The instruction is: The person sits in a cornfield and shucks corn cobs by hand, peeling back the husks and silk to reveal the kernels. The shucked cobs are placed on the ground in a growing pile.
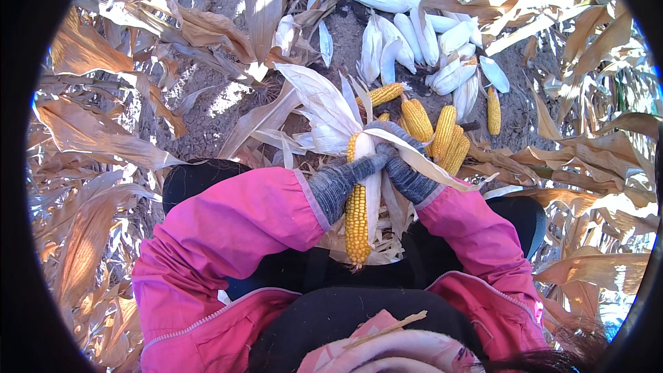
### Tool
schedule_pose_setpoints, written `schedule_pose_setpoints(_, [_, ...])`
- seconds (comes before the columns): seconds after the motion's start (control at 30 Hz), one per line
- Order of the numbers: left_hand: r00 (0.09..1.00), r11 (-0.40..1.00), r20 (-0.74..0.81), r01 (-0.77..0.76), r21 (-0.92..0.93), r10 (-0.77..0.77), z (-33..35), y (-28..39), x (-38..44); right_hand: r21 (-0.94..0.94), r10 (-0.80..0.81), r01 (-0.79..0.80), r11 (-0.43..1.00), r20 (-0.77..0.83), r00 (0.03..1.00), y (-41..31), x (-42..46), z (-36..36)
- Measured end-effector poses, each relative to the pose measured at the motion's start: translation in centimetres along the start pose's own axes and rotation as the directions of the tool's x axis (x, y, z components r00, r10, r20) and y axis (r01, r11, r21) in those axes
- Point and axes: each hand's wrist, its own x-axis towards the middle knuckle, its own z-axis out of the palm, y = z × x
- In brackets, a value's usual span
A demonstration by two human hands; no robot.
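Note:
Between my gloved hands is a yellow ear of corn (357,220), its tip pointing down towards my lap. Part of it is bare; a strip of pale husk (372,197) still covers its right side. My left hand (344,178), in a grey knit glove, grips the ear around its middle. Close against it, my right hand (406,166) holds husk leaves at the ear's upper end, and one long husk leaf (409,150) lies across that hand. Peeled husk leaves (326,98) fan out from the top left. The fingers of my right hand are partly hidden.
Just beyond my hands lie several bare yellow corn ears (444,132), with another ear (493,111) further right. Past them several ears in pale husks (409,36) lie piled on the soil (331,36). Dry corn leaves (103,134) crowd both sides.

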Motion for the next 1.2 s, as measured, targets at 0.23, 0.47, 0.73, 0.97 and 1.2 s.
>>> schedule_pose_setpoints(0.23, [1.0,1.0,0.01,-0.011,0.0,0.011,-0.2,-0.2,0.3,0.093,0.014,-0.014,0.996,0.005,1.0,0.3,-0.1,0.1])
schedule_pose_setpoints(0.47, [1.0,1.0,0.01,0.009,0.011,-0.009,-0.2,0.0,0.2,0.002,0.01,-0.01,1.0,-0.013,1.0,0.4,0.0,0.1])
schedule_pose_setpoints(0.73, [1.0,1.0,0.015,-0.003,0.018,0.003,-0.2,-0.1,0.2,-0.006,0.027,-0.027,1.0,-0.01,1.0,-0.4,0.2,0.2])
schedule_pose_setpoints(0.97, [1.0,1.0,-0.01,0.0,0.0,0.0,0.0,0.0,0.1,-0.038,0.003,-0.004,0.999,-0.029,1.0,0.6,0.2,0.1])
schedule_pose_setpoints(1.2, [1.0,1.0,-0.004,-0.018,-0.007,0.018,-0.1,-0.1,0.4,0.031,0.001,0.0,1.0,-0.024,1.0,0.7,0.0,0.1])
